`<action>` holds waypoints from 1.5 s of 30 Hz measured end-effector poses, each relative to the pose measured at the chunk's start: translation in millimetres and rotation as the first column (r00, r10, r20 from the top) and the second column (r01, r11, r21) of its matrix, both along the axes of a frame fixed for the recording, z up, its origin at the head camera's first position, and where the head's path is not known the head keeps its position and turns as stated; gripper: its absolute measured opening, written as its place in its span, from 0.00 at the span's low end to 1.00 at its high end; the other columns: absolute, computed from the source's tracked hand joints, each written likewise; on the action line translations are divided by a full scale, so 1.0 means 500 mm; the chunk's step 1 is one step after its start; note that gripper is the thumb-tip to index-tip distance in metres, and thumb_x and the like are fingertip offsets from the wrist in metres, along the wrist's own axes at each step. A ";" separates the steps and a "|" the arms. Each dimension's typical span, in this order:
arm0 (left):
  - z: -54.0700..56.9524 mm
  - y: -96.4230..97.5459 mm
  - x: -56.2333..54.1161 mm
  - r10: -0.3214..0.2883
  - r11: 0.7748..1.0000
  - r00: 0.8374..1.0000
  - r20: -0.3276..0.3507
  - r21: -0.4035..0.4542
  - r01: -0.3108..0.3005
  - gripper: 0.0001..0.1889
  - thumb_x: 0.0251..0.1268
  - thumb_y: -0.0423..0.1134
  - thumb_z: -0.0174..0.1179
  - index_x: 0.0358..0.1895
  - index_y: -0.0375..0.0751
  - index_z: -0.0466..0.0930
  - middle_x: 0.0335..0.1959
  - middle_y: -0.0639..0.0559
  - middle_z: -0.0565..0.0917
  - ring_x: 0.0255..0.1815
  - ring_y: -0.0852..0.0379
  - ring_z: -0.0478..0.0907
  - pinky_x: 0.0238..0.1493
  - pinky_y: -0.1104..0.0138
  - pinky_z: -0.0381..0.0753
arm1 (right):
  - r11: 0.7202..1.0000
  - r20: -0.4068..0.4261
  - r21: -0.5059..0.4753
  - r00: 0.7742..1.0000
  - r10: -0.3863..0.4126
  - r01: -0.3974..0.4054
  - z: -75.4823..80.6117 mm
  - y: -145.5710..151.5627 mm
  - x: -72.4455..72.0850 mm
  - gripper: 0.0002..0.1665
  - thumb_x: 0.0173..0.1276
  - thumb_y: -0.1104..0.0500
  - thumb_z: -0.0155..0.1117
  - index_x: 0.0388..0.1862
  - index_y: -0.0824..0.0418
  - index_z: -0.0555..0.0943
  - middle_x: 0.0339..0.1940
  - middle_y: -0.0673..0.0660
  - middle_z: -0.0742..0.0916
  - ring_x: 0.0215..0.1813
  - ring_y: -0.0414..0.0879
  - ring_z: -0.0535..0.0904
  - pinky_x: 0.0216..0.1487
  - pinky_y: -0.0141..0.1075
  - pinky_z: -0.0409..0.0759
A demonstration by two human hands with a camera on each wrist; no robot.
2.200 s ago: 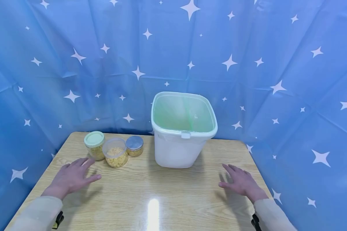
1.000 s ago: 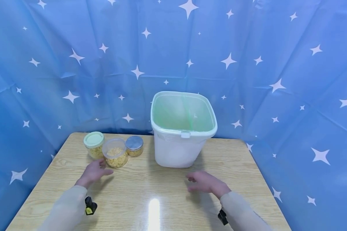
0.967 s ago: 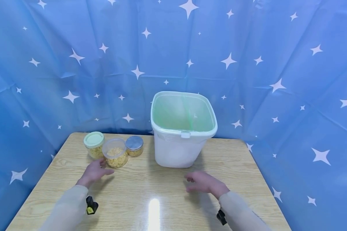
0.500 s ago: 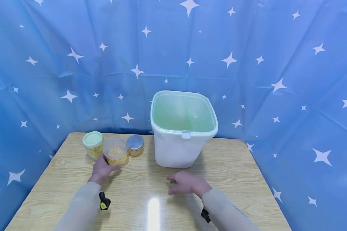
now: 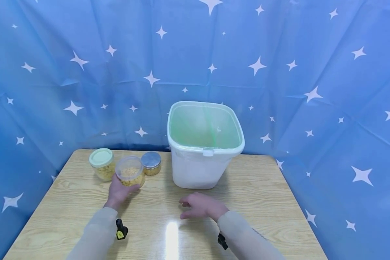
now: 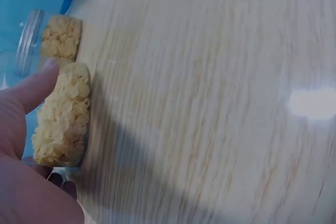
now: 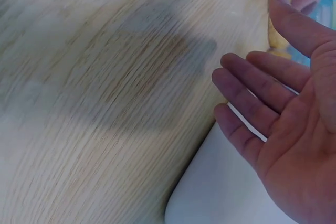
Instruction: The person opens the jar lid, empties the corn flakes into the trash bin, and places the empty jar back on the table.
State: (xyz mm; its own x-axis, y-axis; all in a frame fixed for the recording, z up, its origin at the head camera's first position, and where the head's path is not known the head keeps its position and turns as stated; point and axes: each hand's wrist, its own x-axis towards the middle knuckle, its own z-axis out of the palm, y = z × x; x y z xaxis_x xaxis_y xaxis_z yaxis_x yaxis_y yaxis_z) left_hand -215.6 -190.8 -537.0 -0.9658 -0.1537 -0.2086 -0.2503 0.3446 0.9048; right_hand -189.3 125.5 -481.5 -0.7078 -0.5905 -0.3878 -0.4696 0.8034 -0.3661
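Note:
My left hand point(image 5: 119, 190) curls around the near left side of a clear round tub point(image 5: 130, 171) of pale yellow flakes. In the left wrist view the thumb lies along the tub point(image 6: 65, 116) and the fingertips show past its other side. The tub stands upright on the table. Whether a clear lid covers it, I cannot tell. My right hand point(image 5: 202, 206) hovers over the table in front of the white bin, to the right of the tub. The right wrist view shows that hand point(image 7: 286, 108) palm in sight, fingers extended, holding nothing.
A jar with a pale green lid point(image 5: 102, 157) stands left of the tub, and a smaller jar with a silver lid point(image 5: 151, 159) right behind it. The large white bin point(image 5: 195, 168) stands at the table's back. A blue starred curtain point(image 5: 279, 72) surrounds the table point(image 5: 256, 173).
My left hand has moved right and forward to the tub and taken hold of it. My right hand has travelled left, in front of the bin. The gap beside the green-lidded jar has widened slightly.

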 end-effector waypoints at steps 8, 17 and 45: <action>-0.010 0.014 -0.008 0.069 0.996 0.997 -0.030 -0.062 -0.071 0.61 0.49 0.43 0.75 0.78 0.41 0.36 0.75 0.33 0.56 0.75 0.34 0.53 0.74 0.42 0.55 | 1.000 0.031 -0.010 1.000 0.002 -0.001 0.001 -0.016 0.005 0.35 0.62 0.40 0.66 0.64 0.55 0.76 0.55 0.50 0.86 0.57 0.42 0.81 0.62 0.36 0.77; -0.013 0.010 -0.006 0.044 0.995 0.998 0.039 -0.087 -0.040 0.65 0.50 0.48 0.74 0.78 0.40 0.29 0.76 0.30 0.53 0.75 0.31 0.52 0.73 0.40 0.56 | 1.000 0.047 0.005 0.999 -0.008 0.008 0.002 -0.019 0.013 0.35 0.61 0.38 0.66 0.64 0.52 0.76 0.55 0.48 0.86 0.59 0.41 0.79 0.65 0.38 0.75; 0.031 -0.031 0.058 -0.384 0.907 0.922 0.042 -0.171 0.385 0.57 0.44 0.51 0.76 0.73 0.34 0.47 0.68 0.35 0.67 0.67 0.40 0.68 0.66 0.47 0.69 | 0.998 -0.005 -0.040 0.999 -0.041 0.040 0.004 -0.009 0.014 0.40 0.67 0.36 0.58 0.69 0.59 0.71 0.65 0.55 0.80 0.66 0.49 0.75 0.68 0.41 0.73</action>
State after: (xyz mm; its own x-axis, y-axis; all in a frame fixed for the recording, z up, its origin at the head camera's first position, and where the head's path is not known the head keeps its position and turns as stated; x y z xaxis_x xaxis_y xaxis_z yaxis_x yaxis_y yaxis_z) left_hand -186.5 -206.2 -521.6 -0.9559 0.1953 -0.2194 -0.0730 0.5657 0.8213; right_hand -182.2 121.0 -479.3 -0.7335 -0.5763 -0.3603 -0.4392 0.8065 -0.3959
